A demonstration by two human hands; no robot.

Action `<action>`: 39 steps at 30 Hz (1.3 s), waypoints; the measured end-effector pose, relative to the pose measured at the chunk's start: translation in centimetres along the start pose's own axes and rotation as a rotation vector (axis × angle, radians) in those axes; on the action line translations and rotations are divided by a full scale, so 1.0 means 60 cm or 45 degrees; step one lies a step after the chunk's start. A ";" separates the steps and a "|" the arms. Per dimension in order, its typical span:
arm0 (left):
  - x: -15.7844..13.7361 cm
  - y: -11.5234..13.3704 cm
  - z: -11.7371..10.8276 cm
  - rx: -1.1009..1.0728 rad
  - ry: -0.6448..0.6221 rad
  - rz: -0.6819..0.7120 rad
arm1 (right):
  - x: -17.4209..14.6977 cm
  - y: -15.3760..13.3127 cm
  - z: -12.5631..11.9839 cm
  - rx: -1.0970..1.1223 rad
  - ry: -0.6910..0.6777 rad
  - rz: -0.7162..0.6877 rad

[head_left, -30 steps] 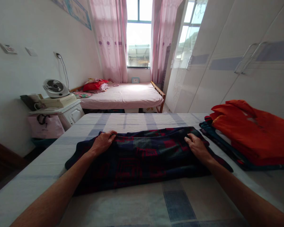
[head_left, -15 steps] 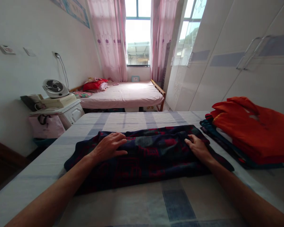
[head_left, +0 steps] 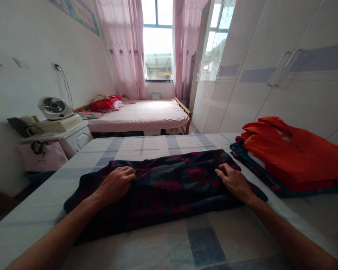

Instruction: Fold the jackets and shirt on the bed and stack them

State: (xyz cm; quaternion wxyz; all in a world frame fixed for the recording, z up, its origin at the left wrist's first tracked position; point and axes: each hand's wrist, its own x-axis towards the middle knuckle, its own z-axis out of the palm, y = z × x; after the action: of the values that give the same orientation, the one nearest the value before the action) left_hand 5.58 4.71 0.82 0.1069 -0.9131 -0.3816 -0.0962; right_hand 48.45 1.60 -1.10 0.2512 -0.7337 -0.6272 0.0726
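Note:
A dark navy garment (head_left: 169,191) with red and grey blocky patterns lies folded into a long strip across the bed; its exact kind does not show. My left hand (head_left: 117,183) rests on its left part, fingers curled down onto the upper layer of cloth, the thumb mostly hidden. Toward the other end, my right hand (head_left: 231,178) pinches the fabric between thumb and fingers near the far edge. Both hands are touching the garment, spread wide apart along its length.
The garment lies on a blue-and-white checked sheet (head_left: 146,144). To the right sits a stack of folded clothes with an orange shirt (head_left: 293,153) on top. Beyond are a pink-covered bed (head_left: 146,112), a fan (head_left: 55,107) on a cabinet, and a white wardrobe (head_left: 242,97).
My left hand has gone from spread fingers to curled ones on the cloth. My right hand keeps its pinch. The view has turned slightly right.

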 end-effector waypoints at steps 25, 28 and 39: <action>0.036 -0.153 0.063 -0.125 -0.148 -0.913 | 0.069 0.132 -0.040 -0.283 0.093 0.106; 0.045 -0.143 0.058 -0.038 -0.115 -0.913 | 0.057 0.125 -0.040 -0.440 -0.005 0.117; 0.037 -0.073 0.076 -0.182 -0.174 -0.537 | 0.068 0.088 0.019 -0.540 -0.009 -0.239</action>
State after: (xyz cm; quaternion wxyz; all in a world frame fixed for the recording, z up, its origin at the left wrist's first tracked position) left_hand 4.39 10.44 -2.43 -0.0066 -0.8227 -0.5626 -0.0809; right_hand 53.46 5.33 -3.65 0.0947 -0.7082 -0.6948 -0.0820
